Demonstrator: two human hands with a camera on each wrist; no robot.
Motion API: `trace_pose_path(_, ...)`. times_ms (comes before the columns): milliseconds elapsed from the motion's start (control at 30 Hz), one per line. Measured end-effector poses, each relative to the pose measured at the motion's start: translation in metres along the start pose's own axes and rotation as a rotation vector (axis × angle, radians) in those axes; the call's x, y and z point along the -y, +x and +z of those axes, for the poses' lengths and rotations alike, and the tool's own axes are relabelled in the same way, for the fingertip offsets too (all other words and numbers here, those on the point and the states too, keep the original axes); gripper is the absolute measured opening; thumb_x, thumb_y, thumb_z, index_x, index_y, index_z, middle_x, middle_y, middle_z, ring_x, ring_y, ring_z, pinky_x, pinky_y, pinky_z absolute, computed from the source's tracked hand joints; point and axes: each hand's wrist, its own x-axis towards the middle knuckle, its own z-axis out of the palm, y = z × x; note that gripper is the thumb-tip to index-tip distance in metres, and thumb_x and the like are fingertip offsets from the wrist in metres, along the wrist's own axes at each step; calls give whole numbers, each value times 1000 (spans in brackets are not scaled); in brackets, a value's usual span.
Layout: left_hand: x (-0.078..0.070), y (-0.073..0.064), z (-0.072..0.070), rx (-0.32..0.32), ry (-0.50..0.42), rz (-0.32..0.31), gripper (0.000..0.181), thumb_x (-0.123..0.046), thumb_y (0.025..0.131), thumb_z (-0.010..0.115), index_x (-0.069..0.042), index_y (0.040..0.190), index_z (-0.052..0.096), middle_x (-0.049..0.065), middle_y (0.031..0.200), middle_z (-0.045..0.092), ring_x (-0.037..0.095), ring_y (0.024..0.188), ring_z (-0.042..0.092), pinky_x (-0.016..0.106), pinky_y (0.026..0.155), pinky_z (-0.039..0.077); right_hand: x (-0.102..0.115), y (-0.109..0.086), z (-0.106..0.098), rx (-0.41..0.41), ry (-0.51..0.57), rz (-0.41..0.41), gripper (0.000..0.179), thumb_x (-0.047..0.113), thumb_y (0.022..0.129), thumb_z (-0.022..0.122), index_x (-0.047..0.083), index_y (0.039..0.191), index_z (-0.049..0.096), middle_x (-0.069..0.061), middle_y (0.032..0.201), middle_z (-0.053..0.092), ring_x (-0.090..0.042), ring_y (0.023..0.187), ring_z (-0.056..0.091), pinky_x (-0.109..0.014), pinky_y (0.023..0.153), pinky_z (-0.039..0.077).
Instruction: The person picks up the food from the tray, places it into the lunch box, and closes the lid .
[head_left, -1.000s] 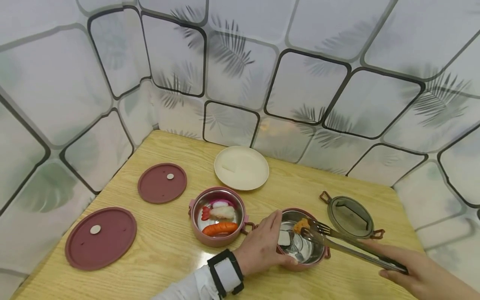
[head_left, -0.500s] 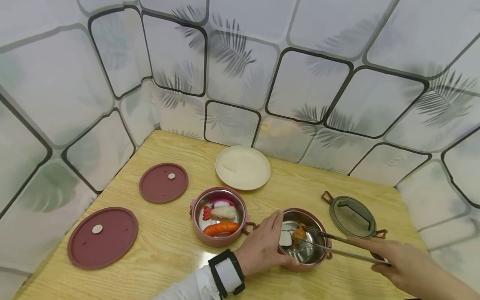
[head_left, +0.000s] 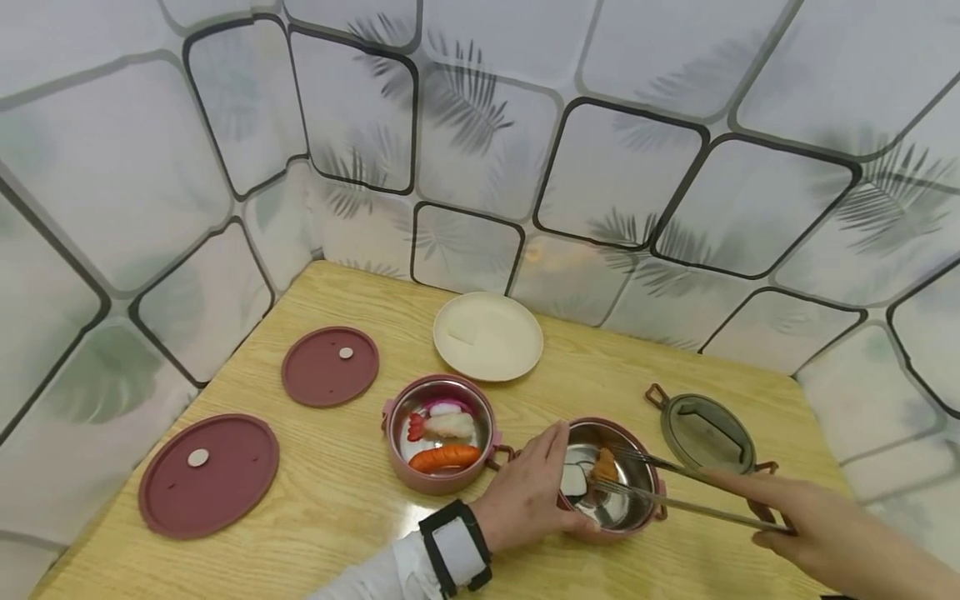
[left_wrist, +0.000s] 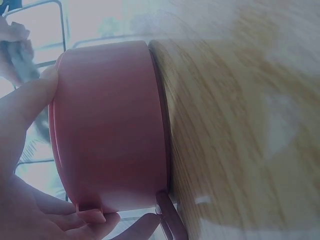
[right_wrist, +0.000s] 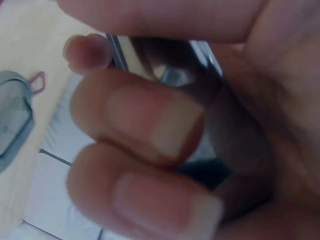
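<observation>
In the head view my left hand (head_left: 525, 487) holds the left side of a pink pot (head_left: 611, 537) with a steel inside. The left wrist view has its thumb on the rim of the pot (left_wrist: 110, 125) and fingers by the side handle. My right hand (head_left: 810, 529) grips metal tongs (head_left: 701, 507), whose fork-like tips are down in that pot. Between the tips lies an orange-brown fried-looking piece (head_left: 603, 467); whether they pinch it is hard to tell. Beside it sits a white piece with a dark edge (head_left: 573, 481). The right wrist view shows curled fingers (right_wrist: 145, 120) around the tongs.
Left of my hand stands a second pink pot (head_left: 438, 483) containing a toy shrimp (head_left: 446, 426) and a carrot (head_left: 444, 457). Behind it is a cream plate (head_left: 510, 346). Two maroon lids (head_left: 225, 496) lie at left. A lid with a dark handle (head_left: 708, 433) lies right.
The tongs have turned and shifted lower in the pot, with their tips now on both sides of the orange-brown piece. That piece has shifted slightly. My left hand stays on the pot.
</observation>
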Motion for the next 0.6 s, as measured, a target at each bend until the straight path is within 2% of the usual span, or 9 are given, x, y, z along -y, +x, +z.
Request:
trace_pose_path(167,0,0,0,1,1,-7,114,-71,71,58,-12,144,-8,14,150,15,20,131,22,38,96,40,5,2,-9,-177,-48,-52,79,6,71,74,19,139,37,14,77,40,2,53,34,-20,43,32)
trace_pose_path(267,0,0,0,-4,5,-13,115,-71,71,58,-12,145,-8,14,150,16,20,131,22,38,96,40,9,13,-13,-235,-69,-50,79,6,73,73,21,140,35,15,78,43,1,55,36,-19,44,33)
trace_pose_path(433,0,0,1,-1,0,-15,115,-71,71,58,-12,145,-7,13,150,16,20,131,22,38,96,41,15,42,-17,-269,-110,-34,79,6,76,71,23,142,31,12,77,44,-1,56,37,-20,46,34)
trace_pose_path(600,1,0,1,9,-4,-14,114,-72,71,57,-13,145,-7,12,150,15,20,131,22,38,95,41,19,84,-13,-271,-158,-37,75,8,81,67,24,143,28,9,81,46,-4,62,40,-22,50,36)
